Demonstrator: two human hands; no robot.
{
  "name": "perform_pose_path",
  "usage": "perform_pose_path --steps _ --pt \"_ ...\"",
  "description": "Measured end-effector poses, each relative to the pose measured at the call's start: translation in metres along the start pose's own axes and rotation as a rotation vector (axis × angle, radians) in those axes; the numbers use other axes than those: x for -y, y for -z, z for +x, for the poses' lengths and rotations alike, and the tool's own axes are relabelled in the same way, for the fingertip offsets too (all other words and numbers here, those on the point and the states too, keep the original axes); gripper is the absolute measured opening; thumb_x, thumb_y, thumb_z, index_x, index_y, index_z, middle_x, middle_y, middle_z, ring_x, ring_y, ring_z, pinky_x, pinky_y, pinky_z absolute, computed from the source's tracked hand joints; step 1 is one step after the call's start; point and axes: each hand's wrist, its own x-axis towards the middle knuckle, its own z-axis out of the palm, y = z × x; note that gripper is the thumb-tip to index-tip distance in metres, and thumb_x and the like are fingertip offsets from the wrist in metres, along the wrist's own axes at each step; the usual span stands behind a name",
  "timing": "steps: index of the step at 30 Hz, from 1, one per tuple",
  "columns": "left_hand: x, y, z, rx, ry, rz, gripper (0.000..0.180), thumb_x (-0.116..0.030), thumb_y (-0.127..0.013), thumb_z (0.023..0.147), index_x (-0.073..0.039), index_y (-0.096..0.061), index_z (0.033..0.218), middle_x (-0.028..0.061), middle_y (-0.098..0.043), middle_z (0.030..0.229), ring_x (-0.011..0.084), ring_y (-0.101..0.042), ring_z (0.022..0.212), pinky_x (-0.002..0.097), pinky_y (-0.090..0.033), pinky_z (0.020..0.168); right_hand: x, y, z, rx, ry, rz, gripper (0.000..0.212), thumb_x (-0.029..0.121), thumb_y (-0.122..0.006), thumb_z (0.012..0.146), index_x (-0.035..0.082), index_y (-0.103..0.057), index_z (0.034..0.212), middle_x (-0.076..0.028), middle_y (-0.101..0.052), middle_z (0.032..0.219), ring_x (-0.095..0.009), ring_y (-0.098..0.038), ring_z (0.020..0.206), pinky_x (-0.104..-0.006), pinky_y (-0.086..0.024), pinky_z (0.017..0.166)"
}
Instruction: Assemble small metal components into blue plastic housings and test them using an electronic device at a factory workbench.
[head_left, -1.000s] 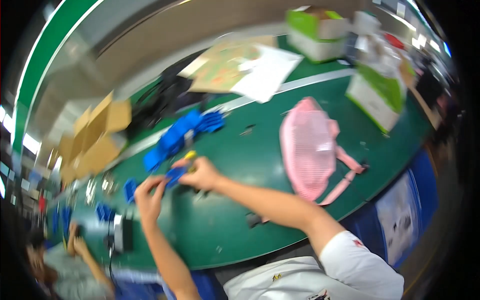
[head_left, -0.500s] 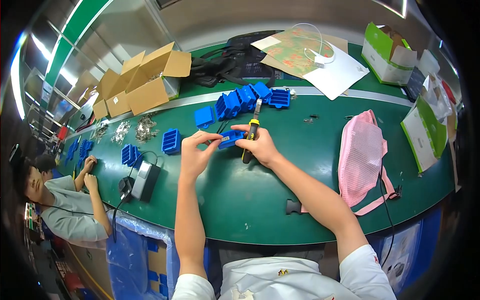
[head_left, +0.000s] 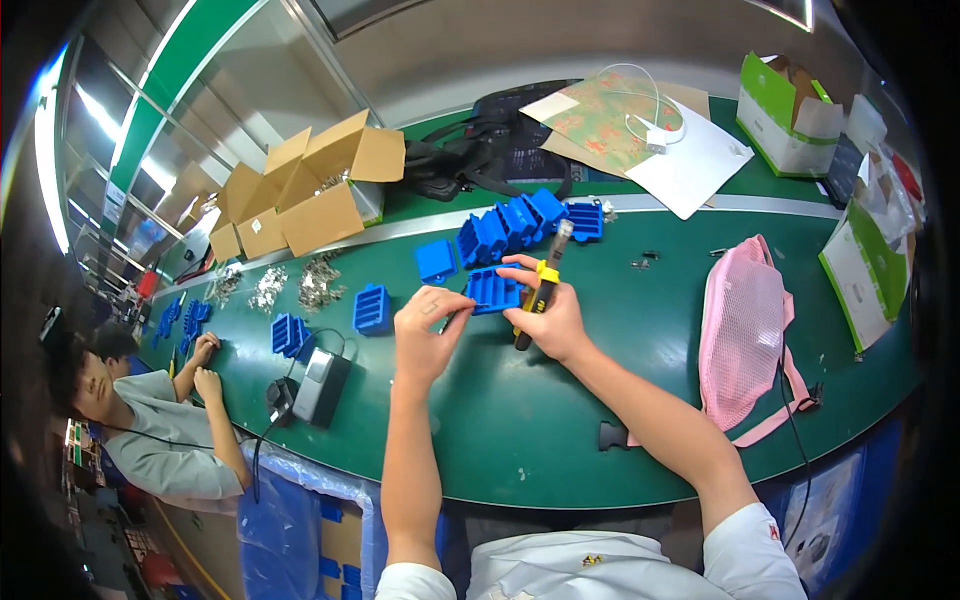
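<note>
A blue slotted plastic box is held between my hands over the green table, its row of compartments facing me. My left hand is closed, thumb and fingertips pinched at the box's left edge; any small part between them is too small to make out. Gripping the box's right side is my right hand, which also clasps a black-and-yellow handled tool with a flat silver end pointing up and away. Just beyond stand several more blue slotted boxes, and a blue box lies left of them.
Another blue slotted box stands to the left, near a grey-black power unit. Piles of small metal parts lie before open cardboard boxes. A pink mesh bag is at right. A co-worker sits far left.
The blue box between my hands has tipped so that its compartments now show. The view has shifted, placing everything slightly lower and farther right. My right hand keeps the tool.
</note>
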Motion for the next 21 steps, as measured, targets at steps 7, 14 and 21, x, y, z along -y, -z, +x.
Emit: perform_pose_path --steps 7,14,21 --pt "-0.012 0.013 0.004 -0.123 -0.077 0.005 0.023 0.008 -0.073 0.063 -0.005 -0.071 0.082 0.0080 -0.067 0.089 0.0227 -0.063 0.083 0.0306 -0.050 0.072 0.045 -0.009 0.001 -0.028 0.444 -0.360 0.046 0.001 -0.067 0.065 0.013 -0.068 0.109 -0.010 -0.051 0.130 -0.027 -0.054 0.111 -0.0351 -0.043 0.093" --pt "-0.014 0.011 0.004 -0.235 -0.139 0.092 0.038 0.007 -0.075 0.058 -0.007 -0.069 0.094 0.0081 -0.064 0.099 0.0266 -0.058 0.091 0.0336 -0.049 0.072 0.049 -0.016 0.008 -0.061 0.464 -0.291 0.045 0.002 -0.070 0.066 0.011 -0.067 0.110 -0.011 -0.051 0.127 -0.024 -0.055 0.102 -0.0326 -0.045 0.087" --pt "-0.003 -0.014 -0.001 -0.200 -0.159 0.166 0.044 0.003 -0.078 0.058 -0.005 -0.068 0.099 0.0088 -0.061 0.093 0.0279 -0.057 0.086 0.0361 -0.049 0.074 0.008 -0.010 0.011 -0.075 -0.161 0.344 0.038 0.012 -0.068 0.084 -0.005 -0.059 0.117 -0.011 -0.063 0.103 -0.017 -0.063 0.092 -0.0307 -0.054 0.081"
